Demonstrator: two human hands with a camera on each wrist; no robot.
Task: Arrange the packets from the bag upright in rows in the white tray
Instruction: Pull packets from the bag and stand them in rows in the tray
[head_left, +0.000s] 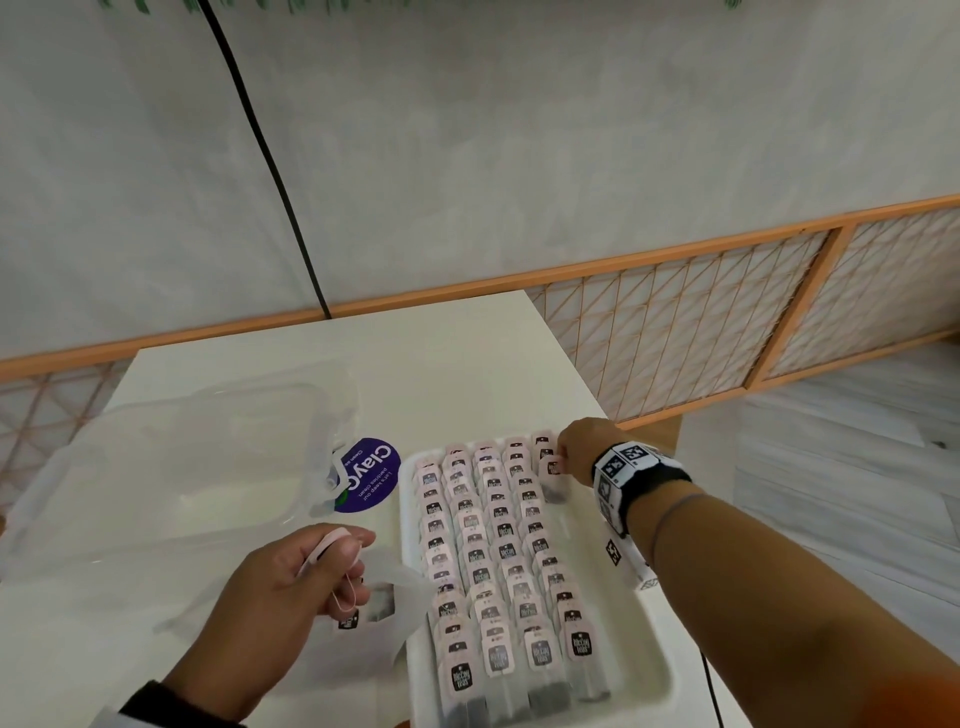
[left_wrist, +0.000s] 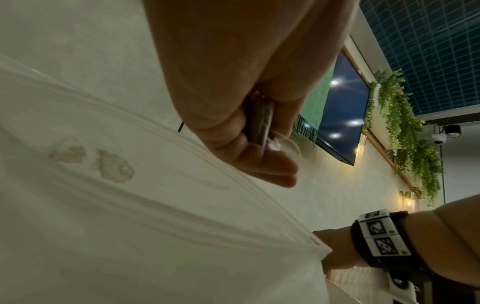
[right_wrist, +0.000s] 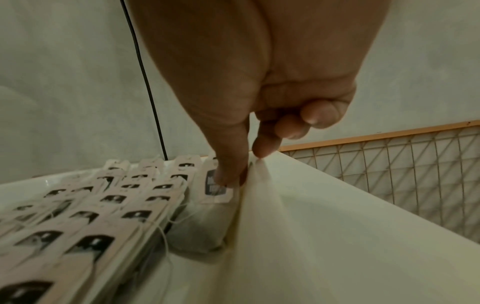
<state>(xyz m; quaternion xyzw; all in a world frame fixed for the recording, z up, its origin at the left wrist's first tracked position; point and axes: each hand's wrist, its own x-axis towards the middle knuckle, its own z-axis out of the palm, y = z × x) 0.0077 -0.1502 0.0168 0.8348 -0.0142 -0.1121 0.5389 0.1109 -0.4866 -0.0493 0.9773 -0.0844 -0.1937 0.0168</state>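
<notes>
The white tray (head_left: 649, 639) holds several rows of upright pink-tagged packets (head_left: 493, 545). At the tray's far right corner my right hand (head_left: 563, 462) pinches the tag of a packet (head_left: 553, 480) standing in the rightmost row. In the right wrist view, thumb and index of that hand (right_wrist: 241, 174) pinch the tag (right_wrist: 217, 189) beside the tray wall (right_wrist: 285, 216). My left hand (head_left: 348, 545) holds another packet (head_left: 324, 545) with its string, just above the clear bag (head_left: 400, 587). The left wrist view shows this hand (left_wrist: 272, 144) curled round the packet (left_wrist: 262, 121). A couple of packets (head_left: 363, 613) lie in the bag.
A clear plastic lid or box (head_left: 182, 467) lies on the white table (head_left: 441, 364) at the left, next to a round purple sticker (head_left: 366, 475). The table's right edge runs close beside the tray. A black cable (head_left: 270, 171) hangs down the wall behind.
</notes>
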